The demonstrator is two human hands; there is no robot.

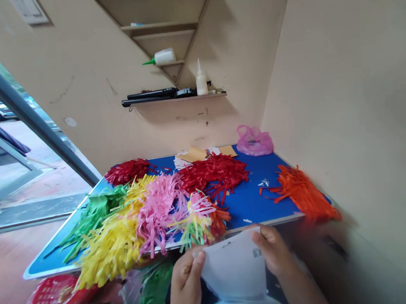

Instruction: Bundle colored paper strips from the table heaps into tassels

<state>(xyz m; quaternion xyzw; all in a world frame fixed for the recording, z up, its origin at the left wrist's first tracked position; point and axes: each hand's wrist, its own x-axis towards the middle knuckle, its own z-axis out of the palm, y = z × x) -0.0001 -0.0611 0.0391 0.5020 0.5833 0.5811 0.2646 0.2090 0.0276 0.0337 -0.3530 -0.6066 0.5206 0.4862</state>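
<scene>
Blue table (256, 201) bearing coloured fringe bundles (160, 202), cornered by beige walls (339, 95); left hand (186, 280) and right hand (274, 252) pinch a white sheet (234, 268).

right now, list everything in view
sheet: one, white, foreground
table: one, blue, centre
red strips: two heaps, table rear
pink strips: one heap, table middle
yellow strips: one heap, front left
green strips: one heap, table left
multicoloured strips: one heap, table front
orange strips: one heap, table right
pink bag: one, rear right
papers: several, white, tan, table rear
shelves: several, brownish, above table
bottles: two, whitish, shelves
black items: count unclear, lowest shelf
basket: one, red, below table
door frame: one, grey, left
left hand: one, bare, sheet's left
right hand: one, bare, sheet's right
</scene>
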